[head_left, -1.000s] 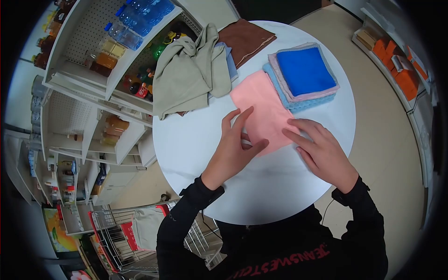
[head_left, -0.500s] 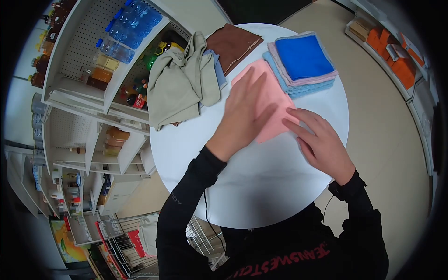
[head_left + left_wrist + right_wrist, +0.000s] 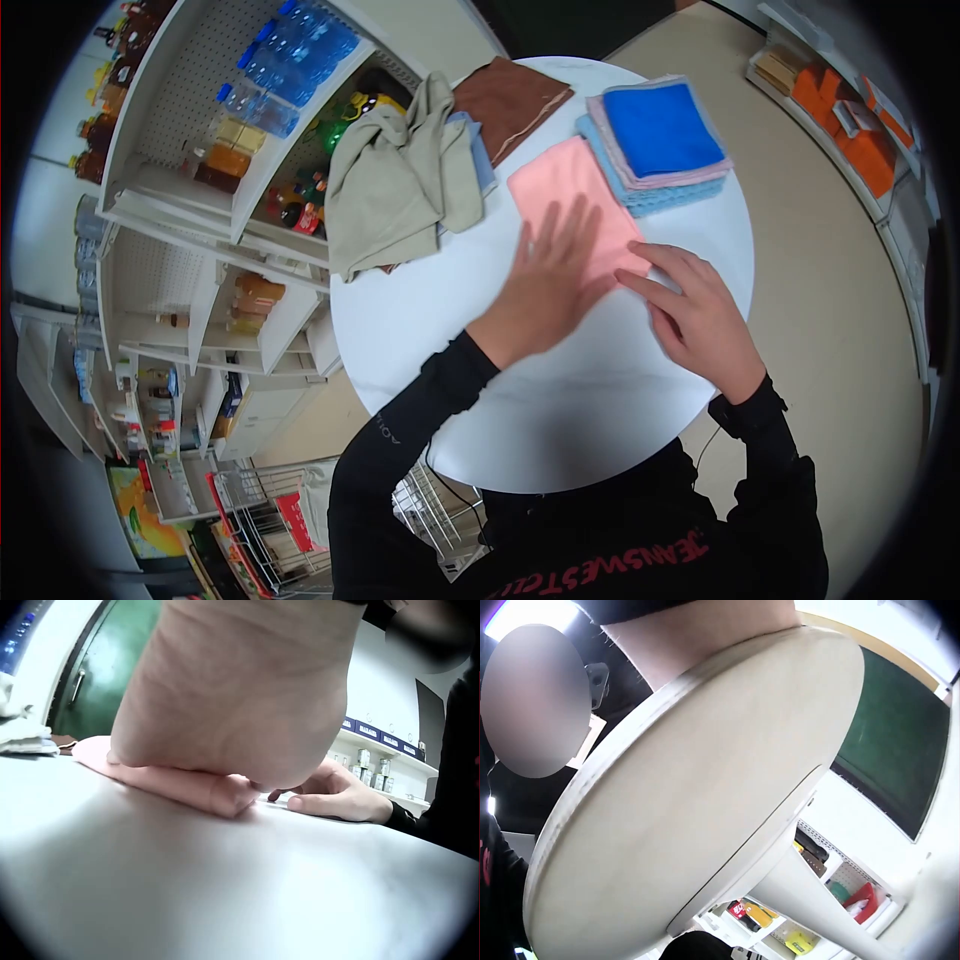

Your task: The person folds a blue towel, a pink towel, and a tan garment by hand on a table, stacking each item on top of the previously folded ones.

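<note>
A folded pink cloth (image 3: 555, 175) lies on the round white table (image 3: 400, 330). My left hand (image 3: 545, 285) is laid over its near half with fingers straight and spread. In the left wrist view, the palm (image 3: 240, 712) rests on the cloth's thick folded edge (image 3: 187, 789). My right hand (image 3: 705, 325) has its fingertips at the cloth's right edge, thumb bent below. Beyond that hand stands a stack of folded cloths, with a bright blue one (image 3: 660, 125) on top and a light blue textured one (image 3: 655, 198) at the bottom. The right wrist view shows mostly the table's underside (image 3: 697, 787).
A crumpled grey-green cloth (image 3: 400, 180) lies at the table's left, partly over a blue-grey cloth (image 3: 483, 165). Behind them is a brown cloth (image 3: 510, 100). Shelves with bottles (image 3: 300, 50) stand at the left; a shopping cart (image 3: 270, 530) is at lower left.
My left hand, first bent-fingered at the pink cloth's left side, flattened, reached over its far part, then slid back toward me. The right hand stayed at the right edge.
</note>
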A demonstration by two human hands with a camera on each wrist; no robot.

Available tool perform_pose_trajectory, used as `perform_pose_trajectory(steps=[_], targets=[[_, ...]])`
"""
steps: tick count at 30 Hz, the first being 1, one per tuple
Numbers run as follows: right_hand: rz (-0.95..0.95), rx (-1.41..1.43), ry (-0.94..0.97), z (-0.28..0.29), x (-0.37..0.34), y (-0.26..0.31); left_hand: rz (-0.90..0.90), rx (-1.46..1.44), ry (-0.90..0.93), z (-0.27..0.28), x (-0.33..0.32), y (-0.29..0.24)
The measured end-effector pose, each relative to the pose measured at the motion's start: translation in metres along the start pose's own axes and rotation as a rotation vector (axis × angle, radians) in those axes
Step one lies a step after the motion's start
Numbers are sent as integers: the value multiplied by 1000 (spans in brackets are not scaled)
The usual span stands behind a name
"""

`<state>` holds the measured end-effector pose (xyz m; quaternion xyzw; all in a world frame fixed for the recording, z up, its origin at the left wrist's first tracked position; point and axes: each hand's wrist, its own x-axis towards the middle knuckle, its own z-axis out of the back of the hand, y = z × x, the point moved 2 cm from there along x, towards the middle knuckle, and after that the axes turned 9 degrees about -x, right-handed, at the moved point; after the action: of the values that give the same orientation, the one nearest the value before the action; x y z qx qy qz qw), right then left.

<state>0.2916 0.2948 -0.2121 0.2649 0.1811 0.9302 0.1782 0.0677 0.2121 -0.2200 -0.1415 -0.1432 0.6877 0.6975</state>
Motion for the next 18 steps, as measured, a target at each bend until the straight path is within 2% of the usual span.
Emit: perform_pose_trajectory(steps=[3,4,7,9,11,15,17,18], targets=[[-21,-18,-5,0,1,0,-158,-46,24,6,-9,-6],[2,-15,-9,-1,4,1,-146,-35,7,16,-10,2],[1,-52,-16,0,4,5,-93,-445,40,60,-16,35],[18,-78,-52,3,3,7,-16,-16,-268,84,-35,60],[42,-138,-120,7,3,9,190,196,-412,91,-52,106],[-15,-43,-145,7,-1,6,301,94,-483,108,-73,171],[-16,-44,-148,7,0,7,625,-154,-312,120,-78,193],[-21,-41,-148,7,0,8,616,-157,-321,122,-81,200]])
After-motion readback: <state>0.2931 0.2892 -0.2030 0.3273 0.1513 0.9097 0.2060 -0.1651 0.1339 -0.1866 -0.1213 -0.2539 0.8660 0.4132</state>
